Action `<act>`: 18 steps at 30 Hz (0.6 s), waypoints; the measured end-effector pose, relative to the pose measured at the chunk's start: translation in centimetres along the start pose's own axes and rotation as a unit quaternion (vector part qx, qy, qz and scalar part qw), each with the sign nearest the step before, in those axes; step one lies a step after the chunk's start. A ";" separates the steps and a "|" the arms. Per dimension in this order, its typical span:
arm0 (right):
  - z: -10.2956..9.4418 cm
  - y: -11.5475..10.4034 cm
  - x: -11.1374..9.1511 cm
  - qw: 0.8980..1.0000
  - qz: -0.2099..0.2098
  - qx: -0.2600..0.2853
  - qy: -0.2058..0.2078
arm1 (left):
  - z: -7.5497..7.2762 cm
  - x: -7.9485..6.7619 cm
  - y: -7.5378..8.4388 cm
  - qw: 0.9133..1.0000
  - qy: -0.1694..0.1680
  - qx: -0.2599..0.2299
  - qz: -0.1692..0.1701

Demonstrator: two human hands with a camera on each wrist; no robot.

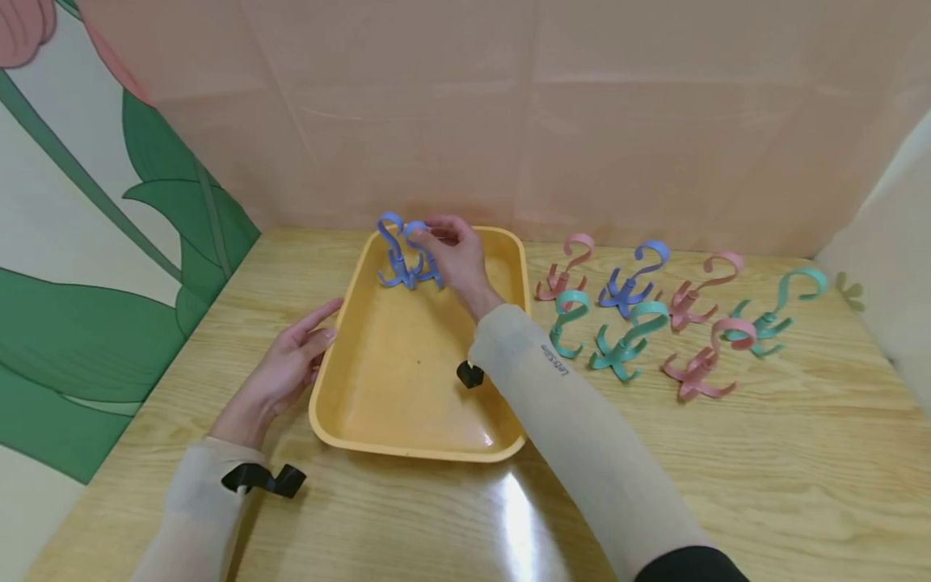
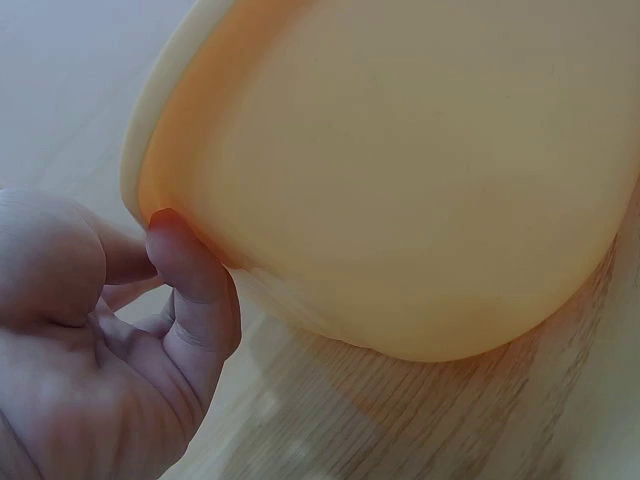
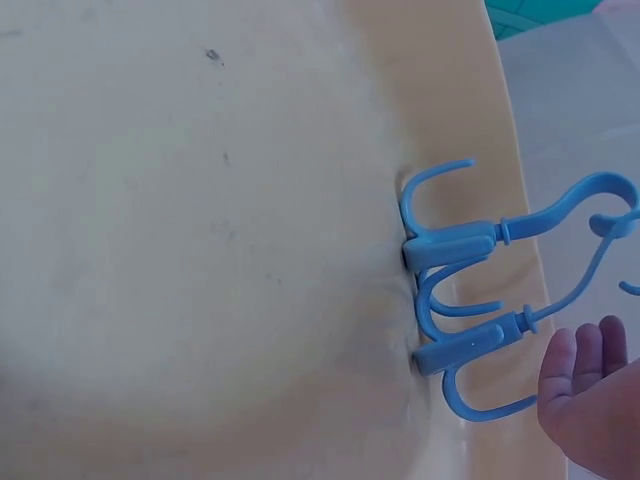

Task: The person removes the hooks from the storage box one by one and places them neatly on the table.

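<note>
A yellow tray (image 1: 414, 449) sits on the wooden table, with two blue four-pronged hooks inside at its far left end. My right hand (image 1: 460, 257) reaches over the tray and pinches the curved top of the nearer-to-hand blue hook (image 3: 470, 340). Beside it stands the other blue hook (image 1: 393, 250), close against it. In the right wrist view, the pinching fingertips are out of frame. My left hand (image 1: 285, 364) touches the tray's left side, its index finger fairly straight; in the left wrist view, a bent finger (image 2: 195, 275) rests against the outer wall.
Right of the tray stand several more hooks: pink (image 1: 698, 373), green (image 1: 624, 347) and another blue one (image 1: 625, 291). A pinkish sheet (image 1: 509, 121) hangs behind the table. The wall at left has painted green leaves (image 1: 58, 347).
</note>
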State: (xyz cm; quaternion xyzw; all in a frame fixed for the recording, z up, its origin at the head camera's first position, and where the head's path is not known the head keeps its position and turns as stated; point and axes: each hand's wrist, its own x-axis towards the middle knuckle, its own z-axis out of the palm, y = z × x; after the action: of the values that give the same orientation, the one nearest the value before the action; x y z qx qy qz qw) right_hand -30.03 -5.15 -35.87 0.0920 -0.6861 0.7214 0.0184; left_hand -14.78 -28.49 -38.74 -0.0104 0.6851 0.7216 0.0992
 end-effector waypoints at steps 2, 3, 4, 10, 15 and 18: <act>0.0 0.0 0.0 1.000 0.001 0.008 -0.004 | 0.0 0.0 0.0 1.000 0.000 -0.001 0.001; 0.1 0.0 0.0 1.000 0.001 0.011 -0.007 | 0.0 0.0 0.0 1.000 -0.001 -0.001 0.003; 0.1 0.0 0.0 1.000 0.001 0.014 -0.008 | 0.0 0.0 0.0 1.000 -0.001 -0.002 0.003; 0.1 -0.2 0.1 1.000 0.006 0.020 -0.004 | 0.0 0.1 0.1 1.000 -0.001 -0.004 0.002; 0.2 -0.2 0.2 1.000 -0.002 0.016 0.015 | 0.0 0.0 0.1 1.000 0.001 -0.005 -0.002; 0.2 -0.2 0.2 0.999 -0.008 0.016 0.030 | 0.0 0.0 0.1 1.000 0.002 -0.005 -0.002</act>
State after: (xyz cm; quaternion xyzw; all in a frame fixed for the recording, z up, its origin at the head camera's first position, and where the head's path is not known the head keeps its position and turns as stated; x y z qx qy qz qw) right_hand -30.17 -5.39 -35.64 0.0763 -0.6731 0.7343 0.0433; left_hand -14.79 -28.49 -38.68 -0.0136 0.6819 0.7245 0.0992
